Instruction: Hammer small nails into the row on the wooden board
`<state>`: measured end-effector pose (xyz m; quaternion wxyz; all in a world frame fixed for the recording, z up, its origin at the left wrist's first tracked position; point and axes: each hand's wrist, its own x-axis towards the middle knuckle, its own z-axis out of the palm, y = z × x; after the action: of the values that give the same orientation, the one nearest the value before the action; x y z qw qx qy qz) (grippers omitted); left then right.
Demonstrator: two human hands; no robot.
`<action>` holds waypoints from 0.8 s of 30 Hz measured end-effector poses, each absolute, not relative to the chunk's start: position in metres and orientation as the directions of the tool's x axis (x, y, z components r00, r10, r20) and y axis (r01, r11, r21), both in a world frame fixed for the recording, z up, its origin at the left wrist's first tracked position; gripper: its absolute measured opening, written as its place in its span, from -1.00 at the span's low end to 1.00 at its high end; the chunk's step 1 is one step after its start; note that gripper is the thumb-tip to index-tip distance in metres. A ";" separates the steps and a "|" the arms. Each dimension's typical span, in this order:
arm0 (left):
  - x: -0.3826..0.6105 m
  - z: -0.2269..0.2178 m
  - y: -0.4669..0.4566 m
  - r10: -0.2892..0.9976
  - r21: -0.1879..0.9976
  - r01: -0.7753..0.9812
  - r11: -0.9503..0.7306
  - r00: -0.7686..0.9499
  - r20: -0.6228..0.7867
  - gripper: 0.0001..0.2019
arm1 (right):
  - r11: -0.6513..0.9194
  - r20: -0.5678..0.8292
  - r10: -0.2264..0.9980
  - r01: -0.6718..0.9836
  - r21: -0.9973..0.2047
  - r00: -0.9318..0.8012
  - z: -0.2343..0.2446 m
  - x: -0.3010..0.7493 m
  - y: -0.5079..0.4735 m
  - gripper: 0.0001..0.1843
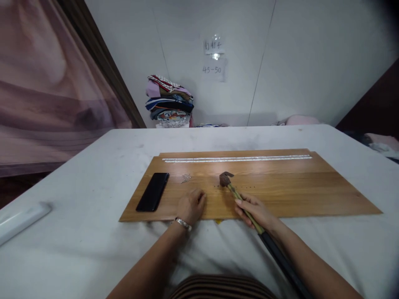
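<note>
My right hand (254,211) is closed round the handle of a claw hammer (225,179). The rusty hammer head rests on a wooden board (296,187) next to a row of small nail heads (246,187). My left hand (191,206), with a bracelet at the wrist, lies on the board's near edge, fingers curled loosely and nothing visible in them. Loose nails (185,178) lie on the board a little beyond the left hand.
A black phone (152,191) lies on the board's left end. A thin metal strip (237,158) runs along its far edge. The board sits on a white table (77,232). A white object (18,220) lies at the left; folded clothes (170,101) are stacked by the wall.
</note>
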<state>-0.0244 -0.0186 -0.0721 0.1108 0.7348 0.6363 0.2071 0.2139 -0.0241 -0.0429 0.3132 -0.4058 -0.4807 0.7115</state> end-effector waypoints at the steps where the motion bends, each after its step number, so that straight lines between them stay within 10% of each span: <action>1: -0.025 -0.073 -0.018 0.980 0.428 0.888 -0.170 0.108 0.165 -0.83 | -0.342 -0.277 0.835 -0.054 -0.938 -0.474 -0.043 0.214 -0.024 -0.61; 24: -0.027 -0.084 -0.016 0.970 0.436 0.876 -0.206 0.122 0.212 -0.84 | -0.354 -0.288 0.831 -0.054 -0.934 -0.476 -0.048 0.214 -0.025 -0.61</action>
<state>-0.0272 -0.0165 -0.0839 0.1026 0.7421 0.6218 0.2285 0.2136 -0.0250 -0.0484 0.3097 -0.4078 -0.4767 0.7146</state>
